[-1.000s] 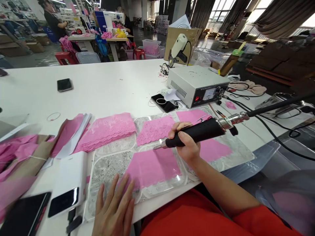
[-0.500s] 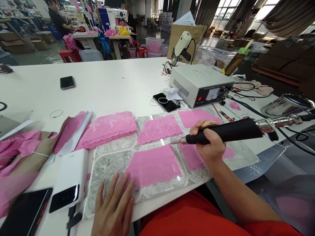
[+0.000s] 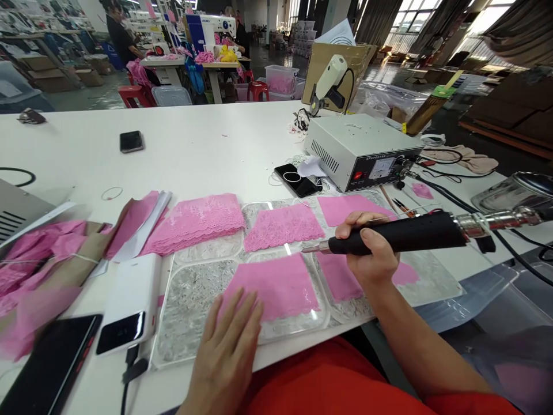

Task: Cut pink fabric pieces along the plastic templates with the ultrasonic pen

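My right hand (image 3: 374,253) grips a black-handled tool (image 3: 415,231), its metal tip near the top right corner of the pink cloth (image 3: 276,282). My left hand (image 3: 228,346) lies flat, fingers spread over the cloth's left side, which rests on a speckled board (image 3: 190,311) on the desk (image 3: 194,150).

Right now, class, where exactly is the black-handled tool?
In the head view, right of centre, the black-handled tool is in the right hand, its metal tip near the upper right corner of the front pink piece.
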Demonstrator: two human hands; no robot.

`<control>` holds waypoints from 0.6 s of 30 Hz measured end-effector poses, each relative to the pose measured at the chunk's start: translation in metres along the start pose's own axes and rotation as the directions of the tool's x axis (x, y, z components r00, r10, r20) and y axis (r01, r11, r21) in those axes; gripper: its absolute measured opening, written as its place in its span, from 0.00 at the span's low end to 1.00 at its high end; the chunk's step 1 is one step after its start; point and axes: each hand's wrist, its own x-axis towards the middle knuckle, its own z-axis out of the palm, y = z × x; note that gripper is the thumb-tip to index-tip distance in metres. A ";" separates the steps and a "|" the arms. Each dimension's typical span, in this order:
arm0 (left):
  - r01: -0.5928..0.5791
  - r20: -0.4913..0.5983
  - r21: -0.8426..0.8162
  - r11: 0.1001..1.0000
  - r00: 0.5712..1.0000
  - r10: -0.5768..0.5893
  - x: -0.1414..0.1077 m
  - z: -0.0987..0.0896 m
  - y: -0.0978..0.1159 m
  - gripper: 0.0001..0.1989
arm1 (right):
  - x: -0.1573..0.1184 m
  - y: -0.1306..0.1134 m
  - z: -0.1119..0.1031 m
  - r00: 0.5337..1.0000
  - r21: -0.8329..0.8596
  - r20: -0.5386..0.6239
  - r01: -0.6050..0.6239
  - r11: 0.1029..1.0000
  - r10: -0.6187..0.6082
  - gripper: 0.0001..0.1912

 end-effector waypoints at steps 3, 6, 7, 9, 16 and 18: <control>-0.030 0.012 0.000 1.000 0.999 0.030 0.025 0.018 0.016 0.21 | 0.000 0.001 -0.002 1.000 0.029 -0.006 0.003 1.000 -0.003 0.04; 0.001 0.039 0.023 1.000 0.999 -0.002 0.043 0.039 0.028 0.19 | 0.000 0.001 -0.004 1.000 0.057 -0.010 -0.008 0.998 0.008 0.04; 0.010 0.045 0.036 0.999 0.999 -0.011 0.047 0.045 0.030 0.19 | 0.000 0.001 -0.004 1.000 0.065 -0.004 -0.017 0.998 0.018 0.04; 0.020 0.057 0.061 0.998 0.998 -0.024 0.053 0.055 0.031 0.19 | 0.000 0.001 -0.005 0.999 0.072 0.020 -0.038 0.997 0.036 0.04; 0.028 0.188 0.099 0.995 0.981 -0.047 0.063 0.067 0.031 0.19 | 0.002 0.001 -0.006 0.998 0.062 0.050 -0.043 0.997 0.040 0.06; 0.016 0.210 0.095 0.995 0.977 -0.036 0.064 0.068 0.031 0.19 | 0.002 0.002 -0.007 0.997 0.072 0.056 -0.048 0.996 0.044 0.06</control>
